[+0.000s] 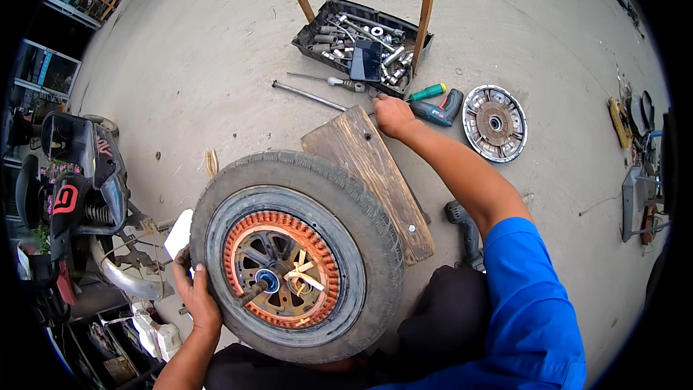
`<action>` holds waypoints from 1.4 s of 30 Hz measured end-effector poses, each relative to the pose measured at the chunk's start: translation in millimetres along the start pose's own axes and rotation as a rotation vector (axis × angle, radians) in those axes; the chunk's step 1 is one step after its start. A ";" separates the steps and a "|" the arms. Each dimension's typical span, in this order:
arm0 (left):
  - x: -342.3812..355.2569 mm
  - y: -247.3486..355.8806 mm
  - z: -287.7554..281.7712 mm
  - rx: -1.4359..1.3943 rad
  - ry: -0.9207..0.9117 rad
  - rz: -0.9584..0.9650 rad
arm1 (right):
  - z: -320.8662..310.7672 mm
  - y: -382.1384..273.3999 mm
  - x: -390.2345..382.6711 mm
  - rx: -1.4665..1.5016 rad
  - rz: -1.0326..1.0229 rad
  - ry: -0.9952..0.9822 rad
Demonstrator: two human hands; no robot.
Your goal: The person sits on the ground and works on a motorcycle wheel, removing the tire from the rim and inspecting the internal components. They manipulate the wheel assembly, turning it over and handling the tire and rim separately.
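A motor wheel with a black tyre [242, 173] leans toward me, its ring of copper windings [232, 245] and threaded axle [251, 292] showing. My left hand [198, 296] grips the tyre's left edge, thumb on the sidewall. Reaching forward, my right hand [395, 117] is closed just past the far end of a worn wooden board [361, 166]. What its fingers hold is hidden. Close to it lie a long metal bar [307, 95], a grey-handled screwdriver [346, 85], a green-handled tool [428, 92] and a cordless drill [440, 110].
A black crate [307, 40] of sockets and wrenches stands ahead, a phone [366, 60] on top. Over it rises a wooden frame [427, 18]. A round metal hub cover [495, 123] lies at right. Another power tool [468, 231] is beside my knee. A dismantled scooter [86, 180] stands left.
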State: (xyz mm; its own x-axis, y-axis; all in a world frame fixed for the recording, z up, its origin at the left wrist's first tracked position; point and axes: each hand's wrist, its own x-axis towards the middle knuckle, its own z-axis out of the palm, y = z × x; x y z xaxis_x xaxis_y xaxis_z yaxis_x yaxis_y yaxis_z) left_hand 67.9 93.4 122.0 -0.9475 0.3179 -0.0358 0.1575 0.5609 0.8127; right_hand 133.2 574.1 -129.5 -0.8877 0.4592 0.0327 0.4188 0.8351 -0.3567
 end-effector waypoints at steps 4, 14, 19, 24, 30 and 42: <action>1.3 4.4 3.0 0.027 0.007 0.022 | 15.5 1.4 17.6 -0.119 0.048 -0.003; 2.0 6.7 0.9 -0.020 -0.031 0.016 | 12.1 4.9 30.6 -0.185 0.010 -0.156; 2.7 6.9 3.1 -0.015 -0.004 0.031 | 18.0 17.7 16.0 -0.126 0.014 -0.123; -0.2 6.3 0.5 -0.060 -0.024 0.016 | 2.5 2.4 9.1 -0.160 -0.006 -0.216; 2.8 8.0 1.7 -0.055 -0.051 0.056 | 16.7 14.2 4.7 -0.057 0.038 -0.062; -1.4 8.2 -1.5 -0.042 -0.048 0.098 | -92.6 -20.8 -55.0 0.582 0.123 0.279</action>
State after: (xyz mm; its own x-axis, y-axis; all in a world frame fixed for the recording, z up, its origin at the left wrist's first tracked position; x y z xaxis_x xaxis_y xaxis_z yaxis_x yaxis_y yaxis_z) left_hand 70.0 96.5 129.6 -0.9135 0.4064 0.0186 0.2364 0.4930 0.8373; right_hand 191.0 559.6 -37.5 -0.7240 0.6679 0.1723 0.2730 0.5068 -0.8177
